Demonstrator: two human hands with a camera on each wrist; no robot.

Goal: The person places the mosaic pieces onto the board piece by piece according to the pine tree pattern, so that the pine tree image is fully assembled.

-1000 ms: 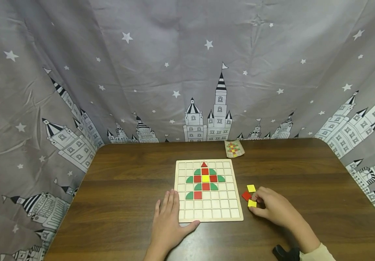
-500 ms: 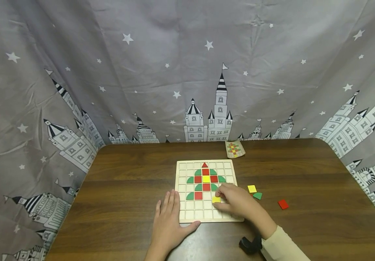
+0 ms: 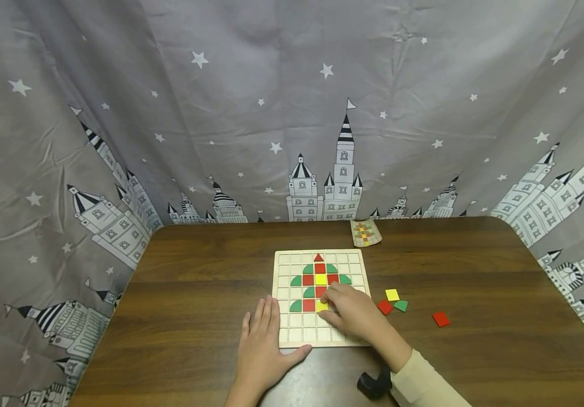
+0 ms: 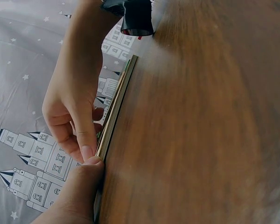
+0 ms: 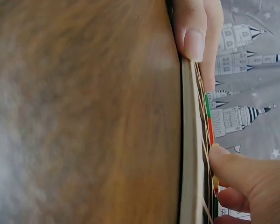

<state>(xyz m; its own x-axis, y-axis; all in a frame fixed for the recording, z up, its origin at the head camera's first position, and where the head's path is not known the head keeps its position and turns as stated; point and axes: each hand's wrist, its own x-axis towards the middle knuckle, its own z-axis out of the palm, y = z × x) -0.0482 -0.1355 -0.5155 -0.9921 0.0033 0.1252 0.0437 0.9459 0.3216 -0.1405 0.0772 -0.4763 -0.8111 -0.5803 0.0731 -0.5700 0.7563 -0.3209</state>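
Note:
A pale wooden grid board (image 3: 292, 334) lies on the table, bearing a tree-like pattern of red, green and yellow tiles. Thumb and fingers of my right hand (image 3: 355, 314) pinch a yellow square tile (image 3: 321, 307) at a cell just right of a red square (image 3: 309, 305). That hand covers some cells on the board's right side. My left hand (image 3: 261, 350) rests at the front left corner, fingers straight along the left edge, thumb at the front edge. In the right wrist view, the left thumb (image 5: 193, 46) presses on the board's rim.
Right of the board lie a loose yellow square (image 3: 392, 295), a red square (image 3: 385, 307), a green quarter-round tile (image 3: 401, 306) and another red square (image 3: 441, 319). A pattern card (image 3: 365, 233) sits at the table's back edge, before a grey castle-print curtain (image 3: 231, 141).
My right hand has carried the yellow square from the loose tiles leftward over the board to the cell beside the red square, uncovering the loose tiles. The left hand stays put.

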